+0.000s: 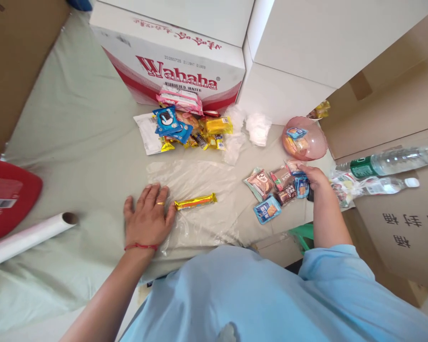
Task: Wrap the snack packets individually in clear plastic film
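Observation:
My left hand lies flat with spread fingers at the left edge of a clear plastic bag. Its thumb touches the end of a yellow-wrapped snack bar lying on the bag. My right hand is at a small group of snack packets, its fingers curled at a pale pink packet; the thumb side is partly hidden. Close by are a blue cracker packet, a brown cocoa packet and a brown-and-green packet. Behind the right hand stands a pink bowl holding several snacks.
A heap of snacks lies before a Wahaha water carton, with crumpled plastic beside it. Bottles lie at the right. A white roll and a red container are at the left. White boxes stand behind.

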Demonstrator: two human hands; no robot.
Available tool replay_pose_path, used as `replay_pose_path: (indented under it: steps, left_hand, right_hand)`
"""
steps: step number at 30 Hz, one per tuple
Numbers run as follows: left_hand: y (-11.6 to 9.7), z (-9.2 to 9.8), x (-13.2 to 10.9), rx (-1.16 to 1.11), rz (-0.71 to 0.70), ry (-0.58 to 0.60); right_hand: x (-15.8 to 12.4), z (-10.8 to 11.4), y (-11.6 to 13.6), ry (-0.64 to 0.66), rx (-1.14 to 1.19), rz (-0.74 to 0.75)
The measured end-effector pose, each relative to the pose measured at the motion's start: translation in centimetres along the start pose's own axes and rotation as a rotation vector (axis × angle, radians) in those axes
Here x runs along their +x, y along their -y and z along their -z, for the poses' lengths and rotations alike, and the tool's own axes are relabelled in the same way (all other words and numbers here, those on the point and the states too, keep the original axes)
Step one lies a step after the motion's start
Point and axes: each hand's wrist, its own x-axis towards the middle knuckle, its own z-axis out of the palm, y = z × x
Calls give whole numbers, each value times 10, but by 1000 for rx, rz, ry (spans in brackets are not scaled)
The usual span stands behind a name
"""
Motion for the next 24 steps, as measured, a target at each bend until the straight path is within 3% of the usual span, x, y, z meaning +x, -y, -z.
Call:
replay_pose_path:
  steps: [3, 10, 16, 19, 21, 24]
  left_hand:
    - [-1, 1, 0, 7, 5, 8]
    - [-3, 2, 1, 3, 6, 4]
    - [-2, 2, 1, 9, -3, 2]
    - [-2, 1, 0, 8, -9, -17]
    - [-1, 0, 0, 7, -14, -29]
    - [0, -2, 0, 2, -14, -32]
  right_hand:
    - [-7, 3, 4, 22, 95, -26]
    - [-23, 18, 1, -70, 292, -6]
    - [-40, 54, 10, -172, 510, 90]
    - [-16, 74, 32, -315, 543, 154]
    - [14, 80, 49, -405, 398, 103]
    - [60, 72, 71, -369, 159, 6]
